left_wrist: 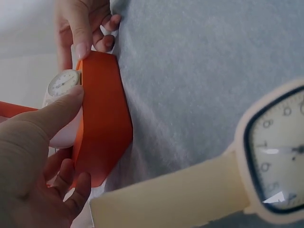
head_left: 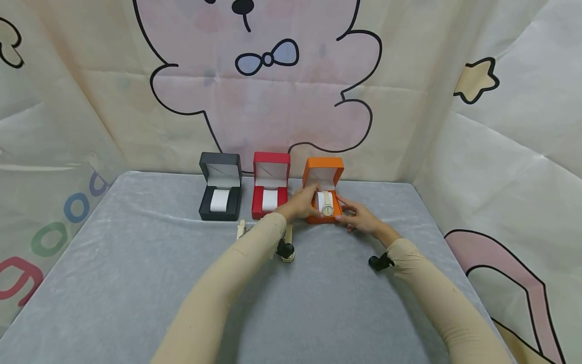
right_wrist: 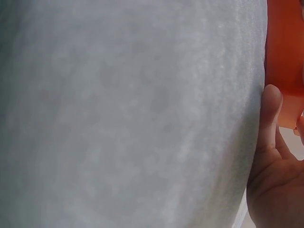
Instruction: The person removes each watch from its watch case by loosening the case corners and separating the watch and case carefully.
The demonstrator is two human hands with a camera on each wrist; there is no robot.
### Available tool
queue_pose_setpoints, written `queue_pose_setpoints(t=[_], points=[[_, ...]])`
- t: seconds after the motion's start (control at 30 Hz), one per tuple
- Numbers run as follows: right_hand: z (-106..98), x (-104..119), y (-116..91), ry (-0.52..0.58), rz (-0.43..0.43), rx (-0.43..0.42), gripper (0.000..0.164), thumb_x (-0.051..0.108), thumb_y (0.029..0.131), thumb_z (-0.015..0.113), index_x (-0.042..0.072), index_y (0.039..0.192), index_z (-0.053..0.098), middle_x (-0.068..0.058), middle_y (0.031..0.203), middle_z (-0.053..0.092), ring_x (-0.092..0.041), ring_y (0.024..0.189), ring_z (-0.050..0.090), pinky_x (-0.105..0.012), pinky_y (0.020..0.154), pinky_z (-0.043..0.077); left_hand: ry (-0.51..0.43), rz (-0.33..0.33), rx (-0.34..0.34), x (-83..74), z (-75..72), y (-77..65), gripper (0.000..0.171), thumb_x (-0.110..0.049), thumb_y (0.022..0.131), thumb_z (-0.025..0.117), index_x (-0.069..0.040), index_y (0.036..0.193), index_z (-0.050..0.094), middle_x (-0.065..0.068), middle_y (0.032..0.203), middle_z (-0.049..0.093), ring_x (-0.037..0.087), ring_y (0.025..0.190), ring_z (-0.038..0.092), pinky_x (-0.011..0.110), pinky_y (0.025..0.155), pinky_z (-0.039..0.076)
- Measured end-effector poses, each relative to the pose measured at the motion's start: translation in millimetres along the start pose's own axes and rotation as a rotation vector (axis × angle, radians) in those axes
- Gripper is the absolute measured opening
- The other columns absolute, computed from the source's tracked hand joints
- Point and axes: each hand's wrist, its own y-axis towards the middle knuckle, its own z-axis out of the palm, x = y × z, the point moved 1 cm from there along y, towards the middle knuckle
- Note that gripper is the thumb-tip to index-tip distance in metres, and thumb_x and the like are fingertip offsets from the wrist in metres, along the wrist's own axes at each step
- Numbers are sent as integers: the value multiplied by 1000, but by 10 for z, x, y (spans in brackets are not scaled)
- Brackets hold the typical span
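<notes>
An orange watch box [head_left: 324, 167] stands with its lid raised, and a cream wristwatch [head_left: 327, 209] sits round the white cushion inside it. My left hand [head_left: 297, 203] grips the box's left side; in the left wrist view its thumb [left_wrist: 64, 107] reaches over the front rim beside the watch dial, with the fingers curled at the side wall. At the other side my right hand [head_left: 364, 218] holds the box, its thumb [right_wrist: 271, 102] on the front corner and its index finger along the right edge.
To the left stand a red watch box [head_left: 272, 162] and a black watch box [head_left: 221, 161], both lids up, each with a bare white cushion. Another watch [head_left: 288, 237] lies on the grey cloth beneath my left forearm, and a pale strap [head_left: 241, 229] lies farther left. A printed curtain [head_left: 409, 101] hangs behind.
</notes>
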Motion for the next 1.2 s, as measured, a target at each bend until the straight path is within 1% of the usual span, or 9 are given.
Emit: queue_pose_setpoints(t=[0.13,0.27,0.43,0.67,0.87,0.93,1.0,1.1,1.2], points=[[6,3,0,-5,2,2,75,24,101,63,28,163,20,-29,152,39,-22,86,57,-28,66,55,-12,4,12,5,-14,-11,65,-25,84,84,-18,135,44,8,136,56,29,121,50,45,112,43],[7,10,5,-12,-2,2,75,24,101,63,28,163,20,-30,152,38,-23,87,57,-29,66,56,-22,28,8,18,-22,-10,64,-23,84,84,-17,134,44,8,133,58,28,118,52,44,110,44],[-1,13,18,-9,-6,7,76,23,101,62,26,163,18,-31,154,36,-22,87,57,-29,66,56,-47,67,-17,47,-6,9,67,-19,83,85,-17,135,43,10,133,59,26,117,55,43,108,46],[-12,18,17,5,-10,13,76,24,101,63,24,163,19,-30,154,37,-22,86,58,-29,66,56,-68,140,-50,36,10,30,71,-12,80,86,-17,136,44,10,132,59,32,120,58,44,104,49],[3,19,13,12,-18,10,77,22,101,64,21,163,19,-31,152,39,-19,87,59,-29,66,56,-57,179,-78,21,20,31,71,-10,79,87,-18,136,46,8,128,60,28,114,58,42,100,51],[9,19,13,13,-13,4,77,22,100,64,21,163,19,-30,152,40,-19,87,59,-29,65,56,-89,180,-83,26,25,30,71,-8,79,86,-18,137,47,9,128,60,28,114,59,41,98,51],[11,14,13,8,-10,2,77,23,100,64,21,163,19,-30,152,40,-19,86,58,-28,66,56,-156,168,-77,34,33,23,71,-6,79,85,-18,138,48,10,127,60,30,113,59,40,96,53],[7,12,12,3,3,-2,76,24,100,64,22,163,21,-28,151,42,-19,86,57,-28,66,56,-289,144,-62,48,47,15,69,-4,82,82,-18,141,49,11,127,61,27,112,61,36,93,55],[4,19,13,-2,-3,5,77,24,101,64,19,163,19,-30,150,41,-19,85,58,-28,66,56,-439,125,-48,46,47,7,68,-3,86,79,-17,145,48,12,127,62,24,110,62,34,94,56]])
